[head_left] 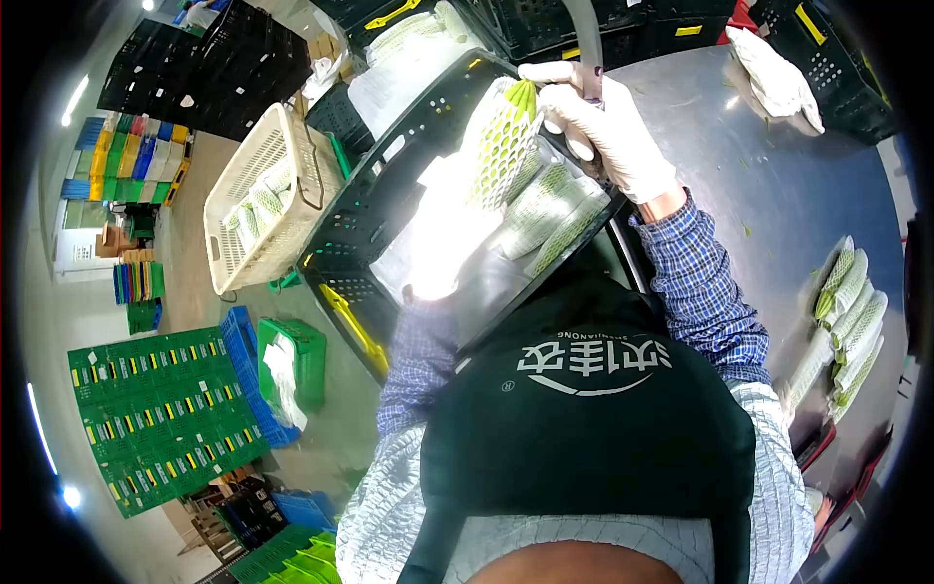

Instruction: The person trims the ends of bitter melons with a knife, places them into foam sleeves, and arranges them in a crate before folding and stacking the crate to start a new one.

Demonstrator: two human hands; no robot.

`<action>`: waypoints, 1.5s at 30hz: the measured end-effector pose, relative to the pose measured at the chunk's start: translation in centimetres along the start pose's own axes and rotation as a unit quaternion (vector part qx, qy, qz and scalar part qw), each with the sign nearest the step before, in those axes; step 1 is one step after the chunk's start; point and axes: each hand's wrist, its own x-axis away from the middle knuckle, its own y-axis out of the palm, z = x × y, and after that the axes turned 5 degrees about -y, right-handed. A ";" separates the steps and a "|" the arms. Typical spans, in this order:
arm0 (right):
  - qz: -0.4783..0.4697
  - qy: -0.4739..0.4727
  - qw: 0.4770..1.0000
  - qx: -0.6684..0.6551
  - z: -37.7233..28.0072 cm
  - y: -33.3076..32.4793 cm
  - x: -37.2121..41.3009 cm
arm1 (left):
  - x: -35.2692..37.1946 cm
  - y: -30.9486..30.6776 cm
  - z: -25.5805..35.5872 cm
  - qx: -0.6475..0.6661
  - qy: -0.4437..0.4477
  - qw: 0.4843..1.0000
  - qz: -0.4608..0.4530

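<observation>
A green gourd in a white foam net [500, 146] is tilted over the black crate [326, 209], its bare ridged green tip pointing up toward my right hand. My left hand [440, 229], gloved and washed out by glare, grips its lower end. My right hand [613, 131], in a white glove, is closed around the lower end of a grey curved blade-like strip [585, 34], with its fingertips beside the gourd's tip. Several more net-wrapped gourds [550, 209] lie inside the crate beneath my hands, on white lining.
Netted gourds [851, 316] rest on the metal table [696, 107] at right, with a white cloth-like bundle [773, 78] farther back. A cream basket [219, 243] holding netted pieces stands left, near a green bin [316, 365]. Stacked green crates [161, 414] and black crates [229, 73] stand beyond.
</observation>
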 end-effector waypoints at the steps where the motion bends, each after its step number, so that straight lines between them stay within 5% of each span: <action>1: 0.010 -0.038 0.999 0.026 -0.3 0.7 0.1 | 0.4 0.0 -0.6 -0.005 -0.003 1.000 0.003; 2: 0.025 -0.044 0.997 0.053 -0.4 1.1 0.4 | 0.8 0.0 -1.0 -0.010 -0.007 1.000 0.009; 3: 0.040 -0.050 0.995 0.081 -0.3 1.4 0.8 | 1.3 0.0 1.1 0.210 -0.134 0.968 -0.025; 4: 0.054 -0.032 0.993 0.099 -0.3 1.5 1.2 | 1.6 -0.4 5.9 0.411 -0.243 0.877 -0.045; 6: 0.084 -0.020 0.994 0.060 -0.2 2.4 0.0 | 1.5 -1.0 5.8 0.442 -0.212 0.871 -0.037; 9: 0.152 -0.012 0.987 0.060 1.2 1.6 -0.3 | 1.3 -4.1 -0.9 0.107 -0.111 0.988 -0.012; 14: 0.165 0.072 0.981 0.079 3.6 -1.4 1.3 | -0.8 -15.6 -5.1 0.342 -0.326 0.877 0.090; 16: 0.191 0.129 0.968 0.101 3.3 -0.7 2.0 | -2.9 -22.0 -6.9 0.183 -0.190 0.948 0.177; 18: 0.200 0.145 0.963 0.104 3.6 0.0 2.2 | -6.0 -32.4 -15.0 -0.063 -0.098 0.982 0.151; 19: 0.201 0.158 0.963 0.079 3.7 0.2 2.4 | -7.8 -34.4 -16.5 0.186 -0.211 0.948 0.150; 21: 0.185 0.166 0.961 0.122 4.5 -0.1 3.1 | -9.4 -29.4 -10.3 0.124 -0.213 0.938 0.242; 23: 0.183 0.169 0.961 0.118 5.3 -0.6 3.6 | -9.5 -24.7 -12.1 0.031 -0.149 0.981 0.119; 24: 0.188 0.178 0.960 0.104 5.7 -0.8 3.9 | -9.5 -20.8 -12.9 0.106 -0.157 0.981 0.034; 25: 0.188 0.181 0.959 0.110 5.8 -1.0 4.0 | -9.0 -15.6 -11.2 -0.163 -0.036 0.982 -0.086; 26: 0.187 0.183 0.958 0.115 6.0 -1.0 4.1 | -8.5 -11.5 -9.6 -0.417 0.093 0.882 -0.196; 27: 0.188 0.181 0.958 0.118 5.9 -0.9 4.0 | -7.5 -8.0 -17.4 -0.115 -0.129 0.969 -0.174; 29: 0.209 0.226 0.941 0.142 5.9 -0.6 4.0 | -5.9 -0.6 -18.0 -0.073 -0.172 0.970 -0.155; 30: 0.209 0.238 0.935 0.160 5.9 -0.5 3.9 | -6.6 2.0 -18.3 -0.241 -0.206 0.936 -0.150; 31: 0.209 0.250 0.928 0.182 5.8 -0.4 4.1 | -6.7 4.3 -20.6 -0.170 -0.208 0.951 -0.151; 32: 0.209 0.268 0.923 0.181 5.7 -0.3 4.2 | -6.9 6.3 -22.3 -0.169 -0.310 0.918 -0.180; 33: 0.196 0.256 0.914 0.248 6.1 -0.4 4.5 | -6.8 7.5 -22.2 -0.255 -0.239 0.921 -0.174; 35: 0.217 0.267 0.921 0.183 6.1 0.0 4.6 | -7.6 8.7 -22.4 -0.358 -0.286 0.866 -0.200; 37: 0.218 0.266 0.926 0.156 5.9 0.3 4.8 | -7.8 8.6 -24.5 -0.353 -0.275 0.867 -0.221; 41: 0.222 0.272 0.925 0.146 5.8 -0.1 5.6 | -8.1 7.1 -25.5 -0.236 -0.307 0.884 -0.262; 45: 0.199 0.266 0.928 0.166 4.6 0.1 4.8 | -5.0 3.3 -23.5 -0.071 -0.234 0.957 -0.156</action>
